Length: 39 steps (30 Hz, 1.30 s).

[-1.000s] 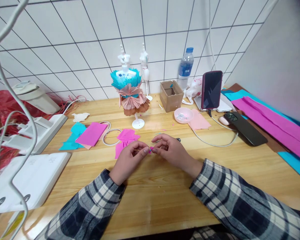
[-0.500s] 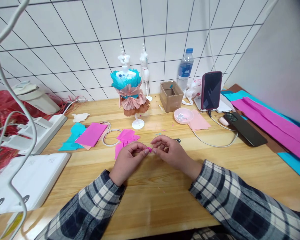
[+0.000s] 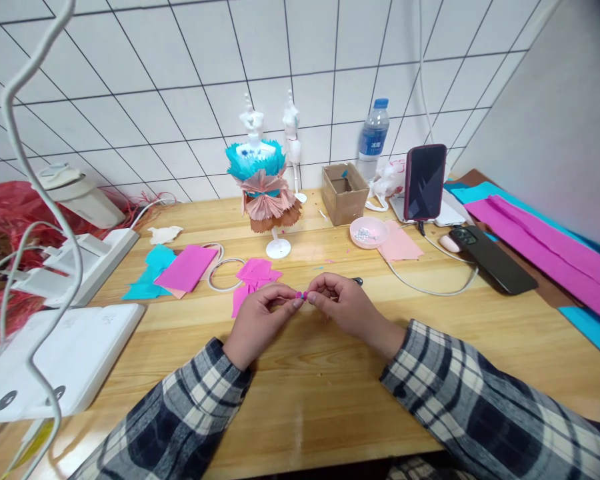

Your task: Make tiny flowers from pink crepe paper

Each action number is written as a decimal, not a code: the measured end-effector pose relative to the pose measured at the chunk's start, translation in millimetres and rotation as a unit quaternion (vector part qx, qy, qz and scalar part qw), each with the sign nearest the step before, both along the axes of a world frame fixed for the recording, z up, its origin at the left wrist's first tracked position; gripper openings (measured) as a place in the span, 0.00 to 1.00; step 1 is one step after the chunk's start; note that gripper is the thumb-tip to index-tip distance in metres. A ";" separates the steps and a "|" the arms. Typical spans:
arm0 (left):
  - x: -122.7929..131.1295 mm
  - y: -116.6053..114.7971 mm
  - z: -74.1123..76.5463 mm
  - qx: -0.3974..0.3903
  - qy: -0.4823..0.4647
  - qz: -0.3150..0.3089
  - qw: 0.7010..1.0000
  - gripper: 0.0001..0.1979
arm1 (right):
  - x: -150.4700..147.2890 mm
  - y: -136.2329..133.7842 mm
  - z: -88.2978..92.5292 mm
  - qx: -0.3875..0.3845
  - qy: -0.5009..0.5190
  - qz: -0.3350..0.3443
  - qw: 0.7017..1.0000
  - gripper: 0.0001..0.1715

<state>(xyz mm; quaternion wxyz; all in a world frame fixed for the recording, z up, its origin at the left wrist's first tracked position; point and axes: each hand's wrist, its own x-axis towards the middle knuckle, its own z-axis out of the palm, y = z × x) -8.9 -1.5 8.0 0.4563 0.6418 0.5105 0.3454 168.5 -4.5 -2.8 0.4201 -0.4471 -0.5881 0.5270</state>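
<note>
Between my two hands, at the middle of the table, is a tiny piece of magenta crepe paper (image 3: 301, 295) with a speck of blue on it. My left hand (image 3: 264, 320) pinches it from the left with thumb and forefinger. From the right, my right hand (image 3: 347, 307) pinches its other end. Just behind my left hand lie loose magenta paper pieces (image 3: 256, 272). A small dark object (image 3: 359, 281) shows partly behind my right hand. Farther back stands a white dress form (image 3: 253, 123) wearing a ruffled paper dress (image 3: 265, 193) in blue, pink and brown.
At the back are a cardboard box (image 3: 344, 200), a pink bowl (image 3: 369, 233) of beads, a water bottle (image 3: 373, 137) and an upright phone (image 3: 425, 181). Another phone (image 3: 495, 260) and long crepe sheets (image 3: 545, 243) lie right. A white cable (image 3: 43, 190) hangs at left.
My right hand's fingers have closed onto the magenta paper, where they were looser before. A speck of blue now shows on it. The view has shifted slightly.
</note>
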 end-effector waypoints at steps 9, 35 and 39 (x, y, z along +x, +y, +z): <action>-4.1 -1.3 -2.3 0.039 0.048 -0.043 0.997 0.09 | 3.0 -2.0 -2.6 0.036 -0.065 0.022 0.997 0.11; -4.8 -5.5 -5.7 -0.104 -0.173 -0.006 0.979 0.10 | 34.3 16.7 -6.6 0.212 -0.467 -0.024 0.858 0.03; -3.1 -6.6 -0.3 -0.089 -0.127 -0.017 0.988 0.10 | 26.6 9.7 2.9 0.153 -0.298 -0.053 0.941 0.03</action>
